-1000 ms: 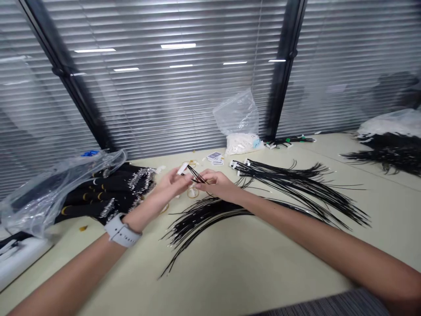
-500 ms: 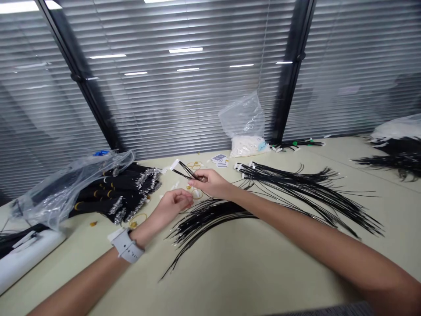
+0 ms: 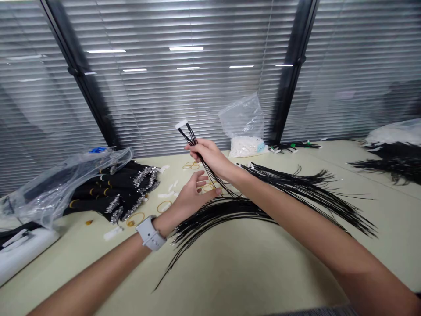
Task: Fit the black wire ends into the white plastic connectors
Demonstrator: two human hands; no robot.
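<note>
Long pale table (image 3: 237, 267) along a wall of glass panels with slatted blinds (image 3: 164, 87), dark upright frames between the panels. Far right end of the table: heap of black wires (image 3: 391, 162) just beside white plastic sheeting (image 3: 394, 138). Centre: two broad fans of thin black wires, the upper fan (image 3: 305, 186) spreading rightward, the lower fan (image 3: 210, 215) curving toward the near edge. Toward the back: clear plastic bag (image 3: 241, 118) with small white parts (image 3: 245, 147) in its base. Left side: crumpled clear bag (image 3: 66, 186) lying against black bundles with silver trim (image 3: 112, 193), material too unclear to name. Gold rings (image 3: 136, 218) and loose white connectors (image 3: 166, 194) scattered near the hands. In the air above the table, a small bundle of black wires (image 3: 200, 153), white connector (image 3: 180, 124) at its top end, lower ends trailing down toward the upper fan. Right hand (image 3: 210, 158) around the bundle below the connector: grip shut, fingers wrapped firmly over the wires. Left hand (image 3: 194, 197) just below and apart from the bundle: grip wide open, fingers spread, nothing held. Pale watch (image 3: 150, 233) on the left wrist.
</note>
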